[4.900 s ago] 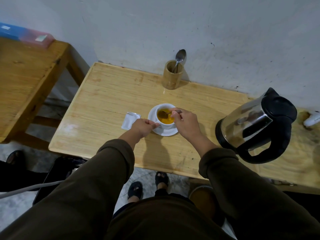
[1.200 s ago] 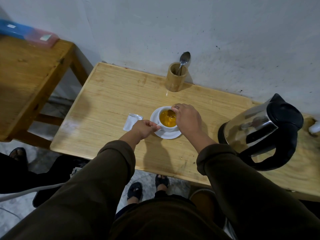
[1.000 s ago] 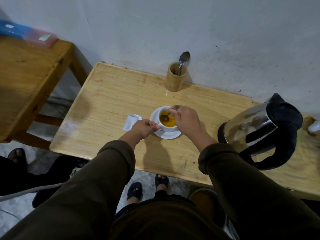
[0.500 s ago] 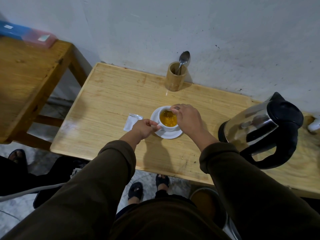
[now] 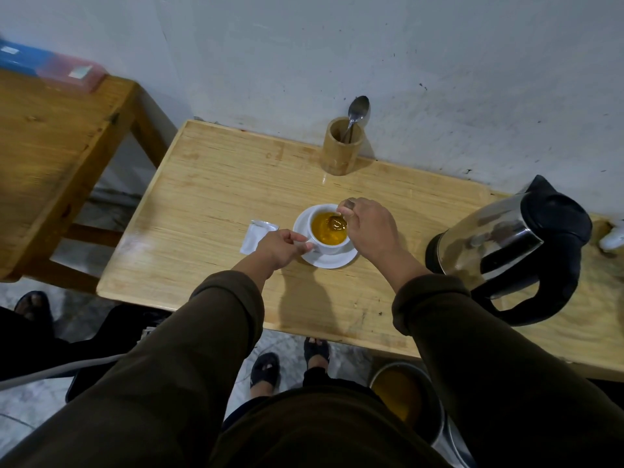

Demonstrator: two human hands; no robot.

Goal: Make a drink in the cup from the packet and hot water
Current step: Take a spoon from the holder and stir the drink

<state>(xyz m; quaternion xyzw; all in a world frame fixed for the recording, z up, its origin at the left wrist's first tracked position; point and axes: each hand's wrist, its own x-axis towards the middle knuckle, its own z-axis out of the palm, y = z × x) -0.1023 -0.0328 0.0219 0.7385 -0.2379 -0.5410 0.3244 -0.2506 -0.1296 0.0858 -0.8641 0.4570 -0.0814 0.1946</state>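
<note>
A white cup [image 5: 329, 246] full of orange-yellow liquid stands on a white saucer [image 5: 332, 261] in the middle of the light wooden table [image 5: 209, 204]. My left hand [image 5: 282, 246] pinches the cup's handle at its left side. Over the cup's right rim, my right hand [image 5: 369, 228] holds a spoon [image 5: 337, 222] whose bowl dips into the drink. A torn white packet [image 5: 257, 235] lies flat on the table just left of my left hand.
A steel kettle with a black lid and handle [image 5: 516, 251] stands at the right. A wooden holder [image 5: 342, 146] with a second spoon [image 5: 357, 113] is at the back by the wall. A darker table [image 5: 50, 157] sits left. A metal bin [image 5: 408, 403] stands on the floor.
The spoon has moved around inside the cup, from the left side to the right, with my right hand shifting slightly. My left hand has stayed on the handle.
</note>
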